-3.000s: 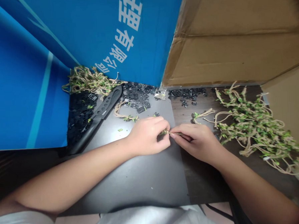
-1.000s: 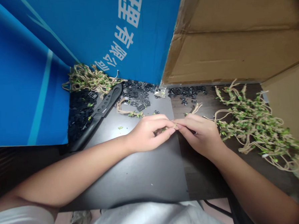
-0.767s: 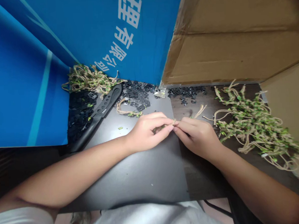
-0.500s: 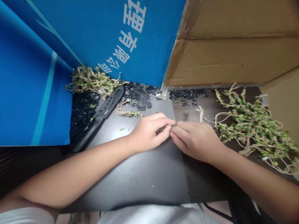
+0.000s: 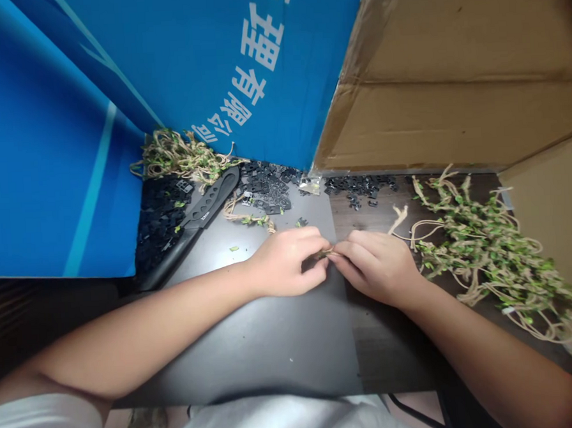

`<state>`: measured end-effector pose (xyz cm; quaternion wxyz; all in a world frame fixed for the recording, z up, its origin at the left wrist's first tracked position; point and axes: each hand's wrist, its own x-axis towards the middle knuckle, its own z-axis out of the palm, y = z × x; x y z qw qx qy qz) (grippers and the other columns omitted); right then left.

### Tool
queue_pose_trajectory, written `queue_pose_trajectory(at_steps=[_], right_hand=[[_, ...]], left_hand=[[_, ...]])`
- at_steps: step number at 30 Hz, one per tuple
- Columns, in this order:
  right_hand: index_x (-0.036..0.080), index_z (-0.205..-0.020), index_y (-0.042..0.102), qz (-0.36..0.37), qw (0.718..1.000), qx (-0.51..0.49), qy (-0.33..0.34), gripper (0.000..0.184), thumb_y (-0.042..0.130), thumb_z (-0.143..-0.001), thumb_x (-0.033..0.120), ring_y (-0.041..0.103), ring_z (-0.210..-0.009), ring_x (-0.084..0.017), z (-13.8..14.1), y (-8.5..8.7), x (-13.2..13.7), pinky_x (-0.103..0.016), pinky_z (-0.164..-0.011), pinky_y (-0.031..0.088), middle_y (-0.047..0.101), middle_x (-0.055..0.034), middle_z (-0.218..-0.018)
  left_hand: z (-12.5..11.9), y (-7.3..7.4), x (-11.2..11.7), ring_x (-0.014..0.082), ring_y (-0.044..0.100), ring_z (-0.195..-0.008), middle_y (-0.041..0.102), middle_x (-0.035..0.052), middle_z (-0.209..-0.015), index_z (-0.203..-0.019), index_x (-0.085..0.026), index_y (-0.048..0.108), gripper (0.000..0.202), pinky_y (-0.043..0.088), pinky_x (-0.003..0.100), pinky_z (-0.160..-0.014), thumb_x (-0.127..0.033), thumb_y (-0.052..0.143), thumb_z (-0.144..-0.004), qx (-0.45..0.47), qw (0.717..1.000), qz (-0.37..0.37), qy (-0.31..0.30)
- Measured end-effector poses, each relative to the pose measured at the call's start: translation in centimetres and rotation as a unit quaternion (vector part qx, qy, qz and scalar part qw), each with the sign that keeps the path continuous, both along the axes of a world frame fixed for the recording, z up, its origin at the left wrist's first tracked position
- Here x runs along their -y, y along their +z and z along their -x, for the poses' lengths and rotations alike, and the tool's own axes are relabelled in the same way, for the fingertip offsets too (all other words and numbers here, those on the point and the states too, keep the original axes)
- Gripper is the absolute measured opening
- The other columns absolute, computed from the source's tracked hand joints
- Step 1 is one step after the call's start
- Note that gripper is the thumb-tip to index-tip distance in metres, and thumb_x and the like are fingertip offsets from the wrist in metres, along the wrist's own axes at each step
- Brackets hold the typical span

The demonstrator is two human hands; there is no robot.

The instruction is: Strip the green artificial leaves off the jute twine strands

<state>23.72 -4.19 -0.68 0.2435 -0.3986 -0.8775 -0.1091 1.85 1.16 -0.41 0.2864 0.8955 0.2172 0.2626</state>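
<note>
My left hand [image 5: 289, 260] and my right hand [image 5: 382, 263] meet over the table, fingertips almost touching. Both pinch a beige leafy twine [image 5: 322, 254], mostly hidden by my fingers. A length of twine with small green leaves [image 5: 255, 220] lies beyond my left hand; whether it joins the held piece is hidden. Behind my right hand a frayed twine end [image 5: 399, 218] sticks up. To the right spreads a large tangled pile of leafy twine [image 5: 493, 248].
A black-handled tool with a long dark sheath or blade [image 5: 204, 209] lies at the left. Behind are another leafy twine bundle [image 5: 175, 157] and small black plastic pieces [image 5: 265, 189]. A blue printed panel [image 5: 187, 66] and cardboard walls [image 5: 454, 122] enclose the table [image 5: 255, 350].
My right hand has shifted slightly right and its fingers have changed their pinch. The frayed twine end behind it has moved right. The view has tilted slightly.
</note>
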Motion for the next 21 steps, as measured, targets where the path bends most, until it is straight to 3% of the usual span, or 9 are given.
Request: queue_pose_trajectory(at_steps=[5, 10, 21], right_hand=[[0.019, -0.09, 0.064, 0.024, 0.999, -0.028, 0.003, 0.016, 0.058, -0.102, 0.027, 0.055, -0.066, -0.015, 0.0, -0.19, -0.34, -0.028, -0.064, 0.04, 0.065, -0.0019, -0.076], [0.019, -0.09, 0.064, 0.046, 0.998, -0.039, 0.004, 0.017, 0.057, -0.103, 0.027, 0.058, -0.065, -0.015, -0.09, -0.16, -0.39, -0.028, -0.064, 0.04, 0.066, -0.0019, -0.077], [0.019, -0.092, 0.062, 0.067, 0.996, -0.051, 0.015, 0.014, 0.057, -0.103, 0.027, 0.06, -0.068, -0.014, -0.11, -0.44, -0.46, -0.027, -0.066, 0.042, 0.067, -0.0008, -0.078]], left_hand=[[-0.01, -0.11, -0.1, 0.0132, 0.054, -0.07, 0.056, 0.0014, -0.077, -0.084, -0.016, 0.062, 0.017, 0.043, 0.025, -0.065, -0.028, 0.057, -0.094, -0.032, 0.999, -0.001, -0.005], [0.02, -0.13, -0.11, 0.014, 0.056, -0.074, 0.058, 0.0027, -0.081, -0.089, -0.016, 0.064, 0.02, 0.044, 0.025, -0.067, -0.023, 0.048, -0.099, -0.05, 0.999, -0.008, -0.005], [-0.04, -0.17, -0.04, 0.0155, 0.059, -0.078, 0.061, 0.0045, -0.091, -0.09, -0.016, 0.062, 0.016, 0.047, 0.026, -0.069, -0.023, 0.049, -0.096, -0.07, 0.997, -0.011, -0.006]])
